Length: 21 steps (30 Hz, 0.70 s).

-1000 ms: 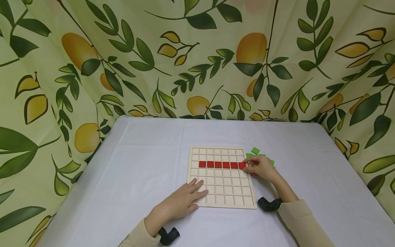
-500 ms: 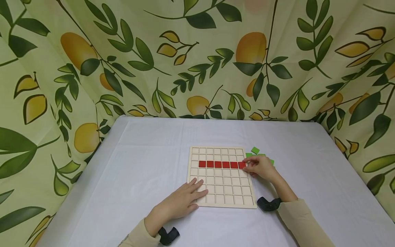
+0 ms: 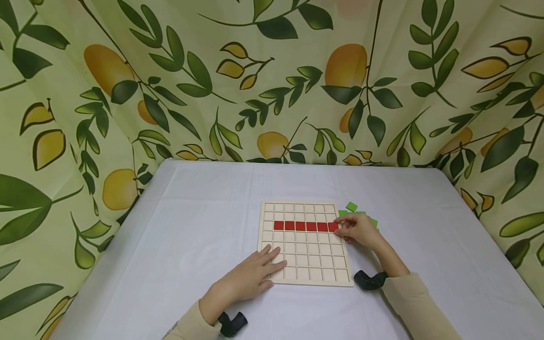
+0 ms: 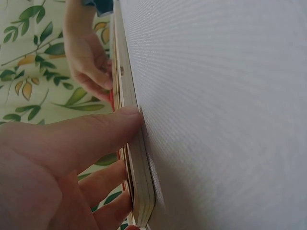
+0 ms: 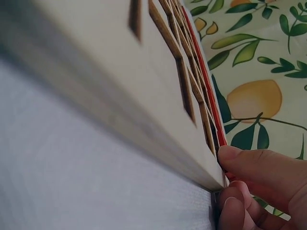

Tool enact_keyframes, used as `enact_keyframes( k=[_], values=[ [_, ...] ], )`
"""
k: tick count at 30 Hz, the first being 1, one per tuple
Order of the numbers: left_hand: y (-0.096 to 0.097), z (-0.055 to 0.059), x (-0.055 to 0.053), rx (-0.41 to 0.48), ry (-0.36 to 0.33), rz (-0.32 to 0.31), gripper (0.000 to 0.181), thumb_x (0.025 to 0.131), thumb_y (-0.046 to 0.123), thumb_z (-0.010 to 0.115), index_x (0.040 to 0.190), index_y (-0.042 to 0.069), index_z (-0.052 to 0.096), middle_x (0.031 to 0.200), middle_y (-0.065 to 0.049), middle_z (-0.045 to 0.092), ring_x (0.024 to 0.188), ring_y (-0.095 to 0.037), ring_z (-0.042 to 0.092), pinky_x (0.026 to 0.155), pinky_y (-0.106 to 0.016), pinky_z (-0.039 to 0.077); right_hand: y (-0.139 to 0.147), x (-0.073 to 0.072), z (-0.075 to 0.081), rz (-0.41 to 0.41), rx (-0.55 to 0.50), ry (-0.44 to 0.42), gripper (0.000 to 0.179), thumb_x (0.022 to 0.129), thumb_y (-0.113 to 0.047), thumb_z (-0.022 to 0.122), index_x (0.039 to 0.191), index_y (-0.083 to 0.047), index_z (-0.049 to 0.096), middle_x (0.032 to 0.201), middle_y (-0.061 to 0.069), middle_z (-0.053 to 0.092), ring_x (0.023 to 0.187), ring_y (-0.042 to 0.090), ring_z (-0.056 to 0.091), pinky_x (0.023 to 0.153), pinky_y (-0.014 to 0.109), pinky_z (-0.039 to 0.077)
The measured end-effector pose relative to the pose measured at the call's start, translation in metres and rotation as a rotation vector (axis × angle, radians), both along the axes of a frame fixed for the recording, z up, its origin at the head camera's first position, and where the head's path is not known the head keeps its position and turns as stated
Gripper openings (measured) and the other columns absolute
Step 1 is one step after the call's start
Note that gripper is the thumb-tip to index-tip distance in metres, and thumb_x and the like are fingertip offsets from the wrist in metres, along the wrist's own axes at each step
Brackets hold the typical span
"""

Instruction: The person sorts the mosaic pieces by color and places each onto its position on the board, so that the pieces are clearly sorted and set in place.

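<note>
A wooden grid board (image 3: 314,261) lies on the table, and several red square tiles (image 3: 300,226) run in one row across its cells. At the right end of that row, my right hand (image 3: 361,230) pinches the last red tile (image 3: 333,227) between thumb and index finger; in the right wrist view the thumb (image 5: 230,153) meets the red edge. My left hand (image 3: 246,278) rests with spread fingers on the board's near left corner. Seen from the left wrist, its thumb (image 4: 125,115) lies against the board's side edge (image 4: 139,167).
Several green square tiles (image 3: 351,207) lie beyond the board's right side, partly hidden behind the right hand. A white cloth (image 3: 204,212) covers the table. Black wrist devices (image 3: 370,281) sit at both cuffs. A leaf-and-fruit patterned curtain (image 3: 272,94) hangs behind.
</note>
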State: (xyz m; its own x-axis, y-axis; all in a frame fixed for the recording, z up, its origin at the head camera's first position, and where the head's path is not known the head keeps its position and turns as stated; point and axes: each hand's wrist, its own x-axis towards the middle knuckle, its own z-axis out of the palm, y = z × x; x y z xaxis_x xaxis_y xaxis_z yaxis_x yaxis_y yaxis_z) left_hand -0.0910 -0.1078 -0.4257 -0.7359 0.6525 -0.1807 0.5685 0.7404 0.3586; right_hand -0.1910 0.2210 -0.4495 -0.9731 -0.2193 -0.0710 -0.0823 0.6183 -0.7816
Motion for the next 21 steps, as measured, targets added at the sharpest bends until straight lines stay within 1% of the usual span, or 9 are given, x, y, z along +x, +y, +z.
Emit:
enact_keyframes(
  k=[9,16,21],
  values=[
    [-0.0003,0.0008,0.0000,0.000,-0.005,-0.003,0.051,0.096,0.023,0.056,0.145,0.025,0.044,0.160,-0.007,0.031,0.150,-0.029,0.025,0.119,-0.051,0.031,-0.0006,0.0009,0.0001,-0.008,-0.012,-0.003,0.036,0.078,-0.005,0.076,0.110,0.010,0.067,0.065,0.005,0.058,0.047,0.006,0.049,0.046,0.020,0.045],
    [0.0000,-0.0003,-0.0008,-0.014,-0.006,0.003,0.051,0.097,0.024,0.056,0.146,0.026,0.044,0.160,-0.006,0.031,0.151,-0.029,0.025,0.120,-0.050,0.031,-0.0001,0.0022,0.0016,-0.005,-0.026,-0.018,0.037,0.080,-0.005,0.075,0.111,0.011,0.065,0.064,0.004,0.059,0.048,0.007,0.050,0.046,0.020,0.046],
    [0.0000,-0.0011,-0.0015,-0.019,-0.011,0.011,0.050,0.097,0.025,0.055,0.146,0.027,0.044,0.160,-0.004,0.030,0.151,-0.028,0.024,0.120,-0.049,0.031,0.0019,0.0036,0.0024,-0.008,-0.047,-0.020,0.035,0.080,-0.004,0.074,0.110,0.011,0.065,0.064,0.004,0.060,0.048,0.007,0.051,0.047,0.021,0.047]
  ],
)
